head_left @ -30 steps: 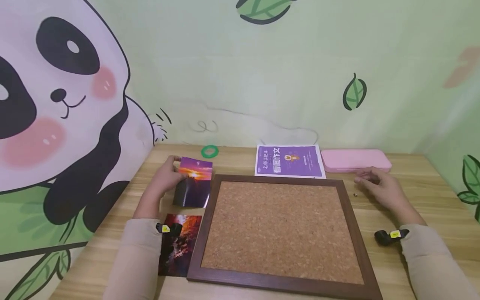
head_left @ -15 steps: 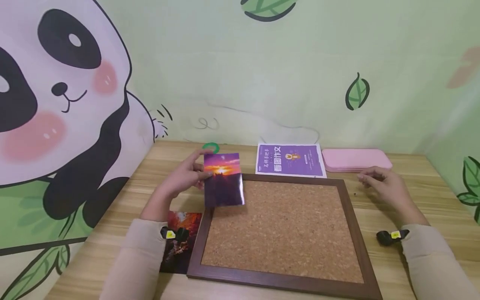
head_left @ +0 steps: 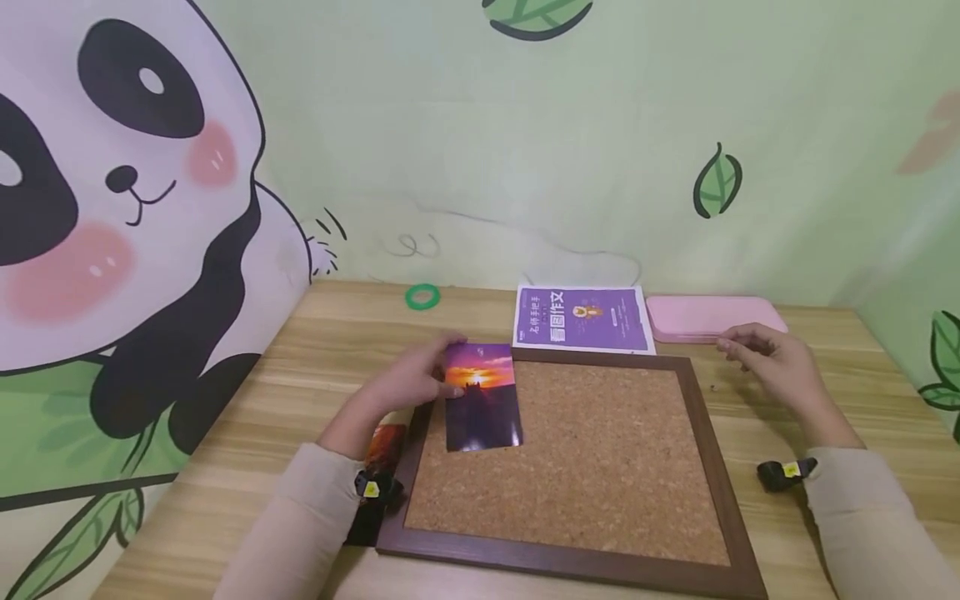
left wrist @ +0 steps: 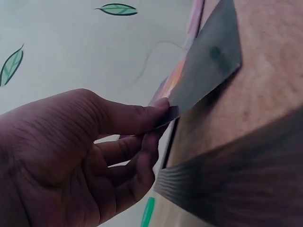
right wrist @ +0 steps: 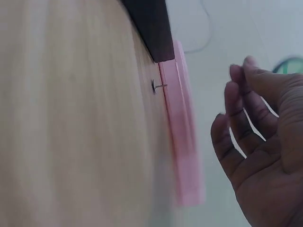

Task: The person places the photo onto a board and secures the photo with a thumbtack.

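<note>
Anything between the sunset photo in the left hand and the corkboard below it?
Nothing visible. The left hand pinches the sunset photo at its left edge, over the left part of the corkboard. The left wrist view shows only bare cork and shadow beside the photo's lower edge.

Booklet [head_left: 583, 325] lies behind the corkboard [head_left: 592, 467], left of case [head_left: 712, 317]

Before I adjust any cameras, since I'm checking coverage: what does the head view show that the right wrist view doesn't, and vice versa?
Only head: the left hand pinching the sunset photo over the cork, the green ring and purple booklet.

Only right wrist: the thin shank of a pin, pointing away from the table.

Both: the right hand, pink case, dark frame, table and pin, just a speck from the head.
</note>
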`<state>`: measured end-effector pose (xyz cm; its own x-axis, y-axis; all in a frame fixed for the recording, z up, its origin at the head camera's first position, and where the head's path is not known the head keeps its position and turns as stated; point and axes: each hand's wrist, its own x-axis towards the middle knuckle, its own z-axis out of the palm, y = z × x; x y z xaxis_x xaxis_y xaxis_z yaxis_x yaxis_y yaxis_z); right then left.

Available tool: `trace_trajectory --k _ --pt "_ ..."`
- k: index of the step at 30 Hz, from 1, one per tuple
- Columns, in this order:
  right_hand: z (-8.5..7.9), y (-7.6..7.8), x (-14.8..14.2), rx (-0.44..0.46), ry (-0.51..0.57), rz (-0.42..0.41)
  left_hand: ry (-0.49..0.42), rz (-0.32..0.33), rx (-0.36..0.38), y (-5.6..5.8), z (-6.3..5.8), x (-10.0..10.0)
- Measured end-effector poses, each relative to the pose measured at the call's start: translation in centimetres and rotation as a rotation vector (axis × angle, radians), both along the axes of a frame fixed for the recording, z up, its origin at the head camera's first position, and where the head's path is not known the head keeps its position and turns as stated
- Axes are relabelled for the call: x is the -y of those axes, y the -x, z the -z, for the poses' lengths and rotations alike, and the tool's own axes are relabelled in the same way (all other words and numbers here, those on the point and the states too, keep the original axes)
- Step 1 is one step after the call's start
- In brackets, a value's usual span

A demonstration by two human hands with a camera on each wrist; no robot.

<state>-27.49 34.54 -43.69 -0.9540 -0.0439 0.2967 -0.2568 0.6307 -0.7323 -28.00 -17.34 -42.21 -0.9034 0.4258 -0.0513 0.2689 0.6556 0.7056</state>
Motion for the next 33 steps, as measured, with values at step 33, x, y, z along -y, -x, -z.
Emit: trace_trajectory --k 33 --pt "2.6 4.5 28.7 0.156 -0.01 -0.533 0.074 0.08 -0.044 0.7 3.2 1.4"
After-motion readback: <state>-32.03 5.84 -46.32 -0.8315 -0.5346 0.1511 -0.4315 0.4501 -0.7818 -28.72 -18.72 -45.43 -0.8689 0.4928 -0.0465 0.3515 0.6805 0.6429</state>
